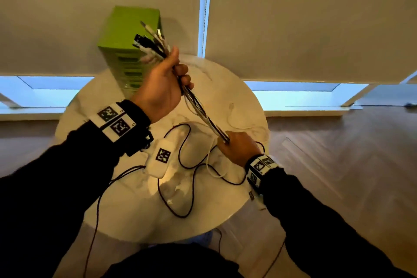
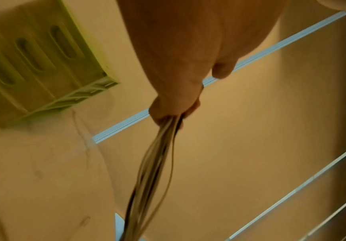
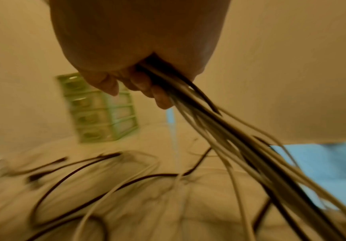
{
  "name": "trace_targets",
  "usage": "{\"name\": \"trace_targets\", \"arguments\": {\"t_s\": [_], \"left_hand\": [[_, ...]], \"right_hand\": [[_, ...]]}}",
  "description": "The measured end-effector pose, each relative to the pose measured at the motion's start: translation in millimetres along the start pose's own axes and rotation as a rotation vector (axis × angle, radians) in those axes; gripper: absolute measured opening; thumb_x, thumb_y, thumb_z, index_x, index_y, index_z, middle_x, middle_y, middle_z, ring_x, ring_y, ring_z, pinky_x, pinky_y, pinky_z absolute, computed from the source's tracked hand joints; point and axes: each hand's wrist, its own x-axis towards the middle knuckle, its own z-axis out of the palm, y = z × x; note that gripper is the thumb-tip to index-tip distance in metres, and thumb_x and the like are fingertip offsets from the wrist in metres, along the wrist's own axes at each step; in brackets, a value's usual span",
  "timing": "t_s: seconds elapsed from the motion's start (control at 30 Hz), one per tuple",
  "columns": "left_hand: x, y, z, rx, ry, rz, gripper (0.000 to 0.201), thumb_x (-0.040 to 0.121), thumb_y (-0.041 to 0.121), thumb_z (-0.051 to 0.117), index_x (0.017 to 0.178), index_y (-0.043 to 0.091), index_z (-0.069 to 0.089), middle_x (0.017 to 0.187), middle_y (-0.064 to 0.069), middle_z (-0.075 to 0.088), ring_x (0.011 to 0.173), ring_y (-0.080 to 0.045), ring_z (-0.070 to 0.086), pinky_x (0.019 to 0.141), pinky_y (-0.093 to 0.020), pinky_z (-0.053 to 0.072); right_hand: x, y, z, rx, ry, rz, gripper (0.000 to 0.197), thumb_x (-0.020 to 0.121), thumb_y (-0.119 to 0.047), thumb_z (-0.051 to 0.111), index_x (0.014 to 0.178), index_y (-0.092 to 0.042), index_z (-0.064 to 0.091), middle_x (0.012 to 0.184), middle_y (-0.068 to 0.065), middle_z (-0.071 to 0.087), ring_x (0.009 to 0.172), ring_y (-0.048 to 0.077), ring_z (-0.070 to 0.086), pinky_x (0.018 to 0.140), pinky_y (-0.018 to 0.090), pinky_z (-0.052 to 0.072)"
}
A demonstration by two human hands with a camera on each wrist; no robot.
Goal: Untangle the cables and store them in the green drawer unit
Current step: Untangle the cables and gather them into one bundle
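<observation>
A bundle of black and white cables (image 1: 198, 106) runs taut between my two hands above the round table. My left hand (image 1: 168, 81) grips the bundle near its upper end, and several plugs (image 1: 151, 40) fan out past the thumb. My right hand (image 1: 234, 144) grips the same bundle lower down, close to the tabletop. The left wrist view shows the strands (image 2: 155, 163) leaving my fist (image 2: 174, 106). In the right wrist view the strands (image 3: 219, 130) spread out from my curled fingers (image 3: 143, 84). The green drawer unit (image 1: 128, 38) stands at the table's far left, all drawers closed.
Loose dark-red and white cables (image 1: 191, 165) loop over the white marble table (image 1: 126, 210). A white box with a square marker (image 1: 161, 158) lies near my left wrist. Closed blinds (image 1: 304, 18) hang behind. Wooden floor (image 1: 349, 165) lies to the right.
</observation>
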Motion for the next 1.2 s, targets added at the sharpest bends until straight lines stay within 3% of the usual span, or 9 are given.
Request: {"name": "trace_targets", "arguments": {"t_s": [0.17, 0.23, 0.33, 0.4, 0.47, 0.6, 0.7, 0.83, 1.2], "left_hand": [[-5.9, -17.9, -31.3, 0.041, 0.277, 0.157, 0.028, 0.105, 0.026, 0.048, 0.077, 0.026, 0.045, 0.063, 0.011, 0.039, 0.058, -0.006, 0.032, 0.058, -0.022, 0.029], [-9.3, -28.4, -46.4, 0.117, 0.298, 0.131, 0.028, 0.106, 0.022, 0.047, 0.08, 0.026, 0.041, 0.066, 0.01, 0.036, 0.057, -0.005, 0.031, 0.059, -0.021, 0.028], [-13.0, -28.8, -73.4, 0.15, 0.298, 0.109, 0.03, 0.106, 0.019, 0.047, 0.079, 0.026, 0.036, 0.064, 0.01, 0.032, 0.054, -0.006, 0.026, 0.055, -0.023, 0.025], [-16.4, -23.1, -86.7, 0.129, 0.317, 0.096, 0.032, 0.105, 0.022, 0.049, 0.077, 0.026, 0.035, 0.06, 0.01, 0.03, 0.052, -0.007, 0.022, 0.051, -0.023, 0.021], [-21.7, -19.2, -97.1, 0.081, 0.335, 0.073, 0.034, 0.104, 0.025, 0.05, 0.074, 0.026, 0.034, 0.06, 0.009, 0.027, 0.05, -0.007, 0.019, 0.049, -0.023, 0.018], [-30.6, -24.9, -108.7, 0.048, 0.321, 0.025, 0.036, 0.105, 0.028, 0.047, 0.072, 0.028, 0.032, 0.061, 0.008, 0.018, 0.051, -0.008, 0.013, 0.05, -0.025, 0.014], [-34.7, -33.2, -109.1, 0.041, 0.31, 0.011, 0.034, 0.105, 0.028, 0.047, 0.074, 0.028, 0.034, 0.065, 0.005, 0.014, 0.053, -0.01, 0.011, 0.052, -0.027, 0.013], [-35.5, -43.7, -105.3, 0.043, 0.322, 0.004, 0.031, 0.106, 0.025, 0.047, 0.077, 0.028, 0.036, 0.063, 0.007, 0.017, 0.054, -0.01, 0.012, 0.049, -0.024, 0.016], [-27.5, -65.3, -101.5, 0.153, 0.387, -0.062, 0.037, 0.106, 0.022, 0.047, 0.073, 0.024, 0.03, 0.062, 0.005, 0.017, 0.06, -0.016, 0.009, 0.055, -0.031, 0.014]], "right_hand": [[-24.4, -61.2, 41.1, -0.089, -0.286, -0.24, 0.043, 0.091, -0.063, 0.05, 0.089, -0.021, 0.056, 0.091, 0.013, 0.068, 0.089, 0.036, 0.065, 0.07, 0.037, 0.048], [-30.1, -71.6, 47.9, -0.085, -0.43, -0.277, 0.047, 0.086, -0.074, 0.05, 0.078, -0.028, 0.047, 0.083, 0.009, 0.064, 0.081, 0.032, 0.064, 0.067, 0.036, 0.05], [-16.8, -70.8, 41.5, 0.049, -0.587, -0.227, 0.07, 0.078, -0.088, 0.038, 0.094, -0.022, 0.054, 0.09, 0.01, 0.064, 0.082, 0.029, 0.062, 0.081, 0.047, 0.053], [-1.2, -65.2, 29.9, 0.205, -0.581, -0.203, 0.073, 0.093, -0.073, 0.028, 0.12, -0.012, 0.057, 0.11, 0.016, 0.064, 0.102, 0.036, 0.061, 0.095, 0.05, 0.047], [21.1, -61.3, 14.9, 0.302, -0.545, -0.15, 0.058, 0.107, -0.044, 0.02, 0.139, -0.006, 0.049, 0.127, 0.015, 0.058, 0.119, 0.033, 0.055, 0.102, 0.038, 0.039], [81.5, -42.7, 8.5, 0.359, -0.411, 0.019, 0.06, 0.104, -0.057, 0.027, 0.121, -0.011, 0.06, 0.12, 0.009, 0.062, 0.109, 0.027, 0.059, 0.091, 0.036, 0.043], [126.2, -23.0, 36.0, 0.121, -0.373, -0.005, 0.039, 0.102, -0.04, 0.048, 0.12, -0.007, 0.058, 0.125, 0.017, 0.058, 0.11, 0.034, 0.057, 0.083, 0.034, 0.04], [154.8, -12.9, 62.8, -0.038, -0.399, 0.029, 0.051, 0.099, -0.027, 0.053, 0.143, -0.005, 0.039, 0.142, 0.022, 0.039, 0.126, 0.039, 0.048, 0.1, 0.037, 0.04], [165.1, -11.1, 81.1, -0.268, -0.32, 0.013, 0.04, 0.099, -0.021, 0.046, 0.134, -0.004, 0.039, 0.133, 0.02, 0.047, 0.122, 0.04, 0.05, 0.097, 0.047, 0.042]]}}
